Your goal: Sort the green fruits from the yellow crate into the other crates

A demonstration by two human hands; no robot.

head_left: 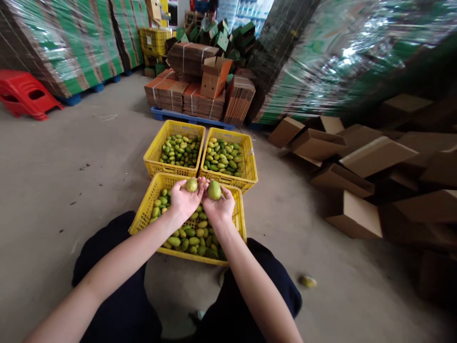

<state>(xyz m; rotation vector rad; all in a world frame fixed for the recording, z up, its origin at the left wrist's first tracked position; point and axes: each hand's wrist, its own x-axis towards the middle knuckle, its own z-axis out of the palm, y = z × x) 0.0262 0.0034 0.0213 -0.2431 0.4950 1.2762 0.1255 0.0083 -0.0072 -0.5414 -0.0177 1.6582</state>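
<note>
My left hand (184, 200) is turned palm up with a small yellow-green mango (192, 185) held in its fingers. Beside it, my right hand (220, 205) cradles a slightly larger green mango (214, 190), thumb along its side. The fingertips of both hands come close together or touch. Both hands are above the near yellow crate (143, 208), which contains many green and yellowish mangoes (193, 240); my forearms hide part of them.
Two more yellow crates of mangoes, a left one (152, 155) and a right one (250, 159), adjoin the near crate's far side. Flattened cartons (167, 93) sit on a blue pallet (185, 117). Open cardboard boxes (357, 214) pile up right. A red stool (30, 93) stands left.
</note>
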